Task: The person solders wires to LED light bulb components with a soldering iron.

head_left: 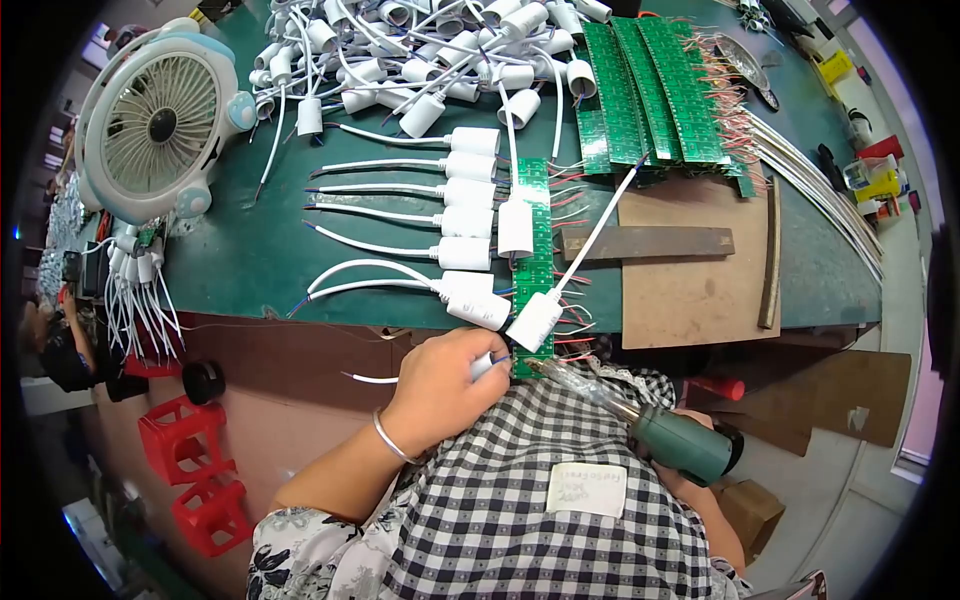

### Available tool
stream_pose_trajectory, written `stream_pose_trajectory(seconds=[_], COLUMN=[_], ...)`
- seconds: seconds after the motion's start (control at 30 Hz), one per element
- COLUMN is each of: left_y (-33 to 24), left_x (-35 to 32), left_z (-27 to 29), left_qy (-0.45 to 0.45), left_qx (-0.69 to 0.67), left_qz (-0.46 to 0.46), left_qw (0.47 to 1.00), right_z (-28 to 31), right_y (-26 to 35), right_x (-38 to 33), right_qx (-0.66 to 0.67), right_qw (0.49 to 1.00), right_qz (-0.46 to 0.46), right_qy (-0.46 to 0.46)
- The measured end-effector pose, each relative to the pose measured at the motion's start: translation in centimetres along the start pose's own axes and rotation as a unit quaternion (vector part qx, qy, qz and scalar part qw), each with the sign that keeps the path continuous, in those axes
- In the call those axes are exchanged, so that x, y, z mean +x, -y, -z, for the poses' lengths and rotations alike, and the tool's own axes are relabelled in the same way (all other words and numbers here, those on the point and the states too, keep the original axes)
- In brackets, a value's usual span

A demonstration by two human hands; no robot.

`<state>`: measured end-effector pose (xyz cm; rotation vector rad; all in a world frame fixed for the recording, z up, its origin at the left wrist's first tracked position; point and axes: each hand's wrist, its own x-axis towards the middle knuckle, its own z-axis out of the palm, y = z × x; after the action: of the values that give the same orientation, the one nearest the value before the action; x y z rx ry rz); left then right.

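Note:
My left hand [445,385] pinches a small white lamp socket [483,366] with a white wire at the near end of a long green circuit-board strip [535,265]. My right hand [700,485] is mostly hidden below a green-handled soldering iron [670,435], which it holds with the tip at the strip's near end. Along the strip's left side lie several white sockets [468,195] with wires. Two more sockets [515,228] lie across the strip.
A pile of loose white sockets [420,50] fills the far side of the green table [240,250]. Stacked green boards [650,90] lie far right, above a brown board [690,290]. A small round fan [155,120] stands at left. Red crates [185,465] sit on the floor.

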<state>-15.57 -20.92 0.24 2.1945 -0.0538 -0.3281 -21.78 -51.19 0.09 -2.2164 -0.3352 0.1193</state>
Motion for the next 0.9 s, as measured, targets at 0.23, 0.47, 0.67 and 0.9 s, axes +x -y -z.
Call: stream_pose_trajectory(seconds=[0.23,0.47,0.67,0.9], left_y=[-0.2,-0.3,-0.4,-0.5], left_x=[0.3,0.4,0.4,0.5], left_z=[0.3,0.4,0.3,0.2], left_qy=[0.002,0.009,0.011,0.0], left_qx=[0.017,0.018,0.033,0.052], left_qz=[0.014,0.017,0.021,0.012], left_qw=[1.0,1.0,0.999,0.999], right_z=[-0.3,-0.4,-0.4,0.3], right_y=[-0.2,-1.0,-1.2,-0.3], right_x=[-0.1,-0.6,-0.5,-1.2], right_qx=[-0.085,-0.063,-0.084,0.03], right_qw=[0.995,0.996,0.991,0.993], right_qz=[0.044,0.041,0.101,-0.098], right_qy=[0.025,0.039,0.028,0.058])
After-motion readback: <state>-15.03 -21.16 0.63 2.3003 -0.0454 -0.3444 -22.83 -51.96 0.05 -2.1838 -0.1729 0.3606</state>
